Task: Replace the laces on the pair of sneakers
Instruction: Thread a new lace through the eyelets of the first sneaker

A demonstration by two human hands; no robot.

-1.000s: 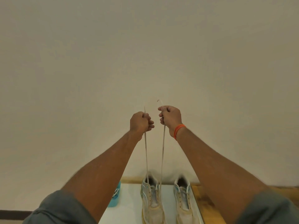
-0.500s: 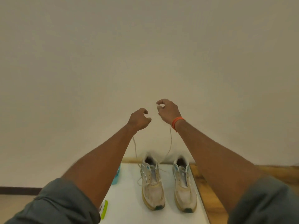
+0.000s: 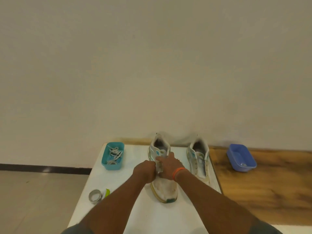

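Note:
Two worn white sneakers stand side by side on the white table [image 3: 135,208], heels toward the wall. Both my hands are down on the left sneaker [image 3: 164,188]. My left hand [image 3: 145,171] is curled against its left side at the lacing, fingers hidden beneath. My right hand [image 3: 168,166], with an orange wristband, lies over the tongue and eyelets. A short piece of white lace [image 3: 167,152] sticks up beside its thumb. The right sneaker [image 3: 200,159] stands untouched with bare eyelets.
A teal bin [image 3: 112,163] holding tangled laces sits at the table's back left. A blue bin [image 3: 241,160] rests on the wooden surface to the right. A tape roll [image 3: 94,196] and a green object [image 3: 107,193] lie near the table's left edge.
Both hands let go of the two lace ends they held taut high above the shoe and dropped onto the left sneaker. The view tilted down.

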